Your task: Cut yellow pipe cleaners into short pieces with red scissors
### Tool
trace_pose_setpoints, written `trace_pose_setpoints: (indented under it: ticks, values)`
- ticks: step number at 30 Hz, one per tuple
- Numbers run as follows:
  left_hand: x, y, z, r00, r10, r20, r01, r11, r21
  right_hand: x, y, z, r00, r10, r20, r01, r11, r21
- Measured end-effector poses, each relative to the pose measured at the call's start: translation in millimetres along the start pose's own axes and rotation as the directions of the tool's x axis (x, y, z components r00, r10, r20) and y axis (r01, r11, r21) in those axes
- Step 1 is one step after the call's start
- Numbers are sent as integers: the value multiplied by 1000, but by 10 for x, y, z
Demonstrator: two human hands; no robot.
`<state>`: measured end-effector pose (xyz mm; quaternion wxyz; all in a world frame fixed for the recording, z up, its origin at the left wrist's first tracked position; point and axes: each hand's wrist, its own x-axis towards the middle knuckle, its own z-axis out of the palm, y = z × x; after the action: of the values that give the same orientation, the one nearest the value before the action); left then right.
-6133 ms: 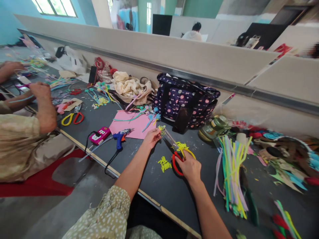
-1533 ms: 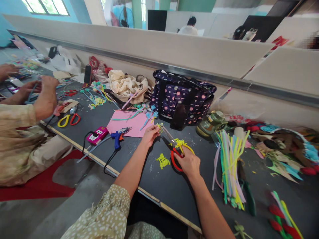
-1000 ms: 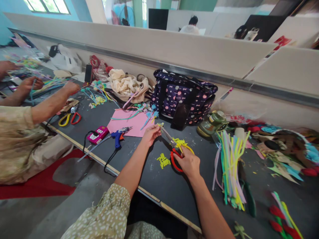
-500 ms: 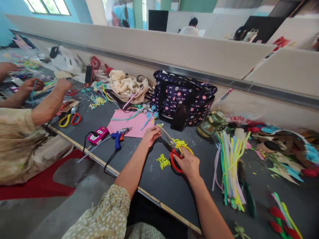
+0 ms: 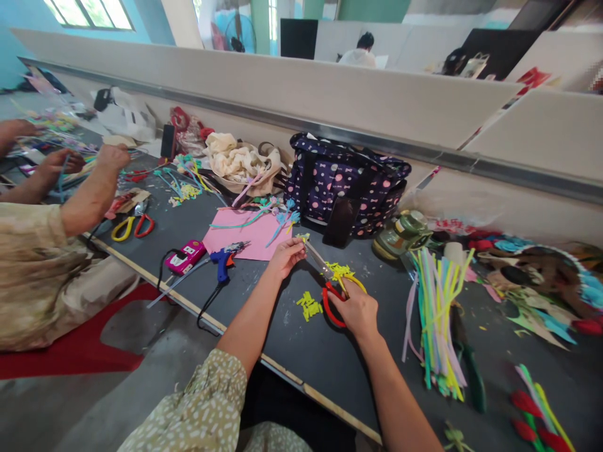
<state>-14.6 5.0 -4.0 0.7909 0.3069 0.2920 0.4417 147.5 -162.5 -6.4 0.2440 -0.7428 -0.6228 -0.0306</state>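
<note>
My right hand (image 5: 358, 309) is closed round the scissors (image 5: 325, 269), which have one red and one yellow handle. Their blades point up and left to the fingertips of my left hand (image 5: 288, 256). Those fingers pinch a small yellow-green piece (image 5: 304, 238) at the blade tips; its exact kind is too small to make out. Below the blades lies a small pile of cut yellow strips (image 5: 309, 306). A second heap of yellow bits (image 5: 340, 270) is partly hidden behind the scissors and my right hand.
On the left are a pink sheet (image 5: 221, 233), a blue glue gun (image 5: 222, 260) and a magenta box (image 5: 186, 257). A dark patterned bag (image 5: 343, 182) stands behind. To the right are a jar (image 5: 400, 233) and pastel fuzzy stems (image 5: 436, 320). A co-worker's arm (image 5: 89, 194) works at far left.
My hands and the scissors stay almost where they were. The co-worker's nearer hand at far left has shifted slightly left.
</note>
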Motion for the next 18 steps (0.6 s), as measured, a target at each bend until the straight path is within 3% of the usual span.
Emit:
trace_pose_setpoints:
  ticks: [8, 18]
  values:
    - [2, -9, 11, 999, -16, -39, 13, 997, -76, -6, -6, 15, 1000, 2, -15, -2, 1000, 8]
    - [16, -65, 17, 1000, 1, -8, -2, 996, -90, -22, 34, 72, 999, -15, -36, 15, 1000, 7]
